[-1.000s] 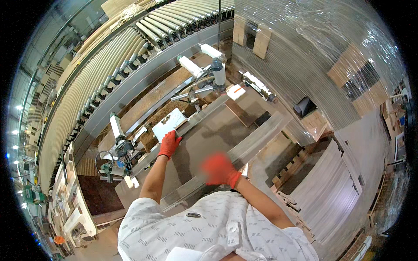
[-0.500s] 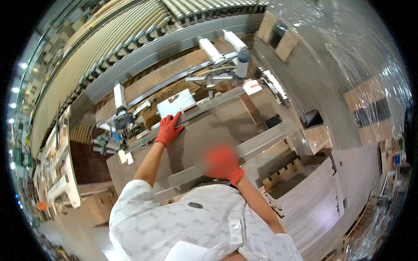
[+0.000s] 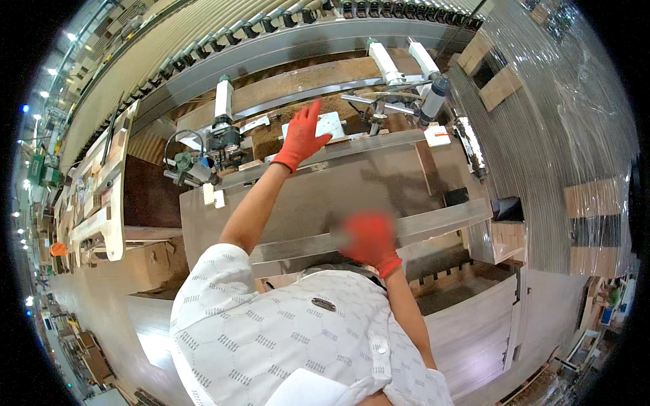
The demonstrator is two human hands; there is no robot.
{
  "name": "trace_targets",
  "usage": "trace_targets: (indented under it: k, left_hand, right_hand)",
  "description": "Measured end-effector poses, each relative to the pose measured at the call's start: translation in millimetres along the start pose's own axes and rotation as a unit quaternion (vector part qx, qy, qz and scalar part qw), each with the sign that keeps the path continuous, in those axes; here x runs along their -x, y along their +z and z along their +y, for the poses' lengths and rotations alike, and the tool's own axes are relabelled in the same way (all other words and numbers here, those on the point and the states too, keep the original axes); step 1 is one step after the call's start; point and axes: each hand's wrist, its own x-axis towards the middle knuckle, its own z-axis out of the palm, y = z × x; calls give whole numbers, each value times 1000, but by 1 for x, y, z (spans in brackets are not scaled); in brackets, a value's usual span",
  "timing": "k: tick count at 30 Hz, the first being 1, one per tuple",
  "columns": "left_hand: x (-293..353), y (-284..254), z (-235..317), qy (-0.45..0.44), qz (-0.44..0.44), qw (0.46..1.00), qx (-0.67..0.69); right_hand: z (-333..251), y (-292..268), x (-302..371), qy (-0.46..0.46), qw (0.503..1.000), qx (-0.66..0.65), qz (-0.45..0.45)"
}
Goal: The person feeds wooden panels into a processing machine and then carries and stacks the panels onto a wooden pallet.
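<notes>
Red gloves cover both of my hands. With fingers spread, my left hand [image 3: 302,137] reaches over a small white plate [image 3: 330,125] on the machine's far side and hides part of it. Whether it touches the plate I cannot tell. My right hand [image 3: 371,238] is close to my body, at the near rail [image 3: 433,222] of the machine bed. Its fingers are smeared, so any grip or held thing is hidden. A wide brown-grey surface [image 3: 325,184] lies between the two hands.
White cylinders [image 3: 223,100] with clamp fittings stand left and right of the plate. A roller conveyor [image 3: 271,20] runs behind. Stacks of boards in clear film [image 3: 548,135] rise at the right; a wooden bench [image 3: 101,216] is at the left. Pale boards [image 3: 474,331] lie at the lower right.
My left hand has left the plate's near edge and reached farther forward, over the plate. My view has turned, shifting the machine in the picture. My right hand stays by the near rail.
</notes>
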Motion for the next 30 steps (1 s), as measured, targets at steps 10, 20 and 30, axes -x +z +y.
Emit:
trace_targets:
  k: [10, 20, 30]
  left_hand:
    - [106, 36, -80, -34, -171, 970, -171]
    - [106, 25, -69, -30, -220, 975, 15]
    - [161, -7, 11, -40, -306, 942, 132]
  right_hand:
    - [2, 9, 4, 13, 999, -20, 37]
    - [2, 2, 3, 1, 999, -10, 50]
    - [1, -12, 3, 5, 999, -52, -3]
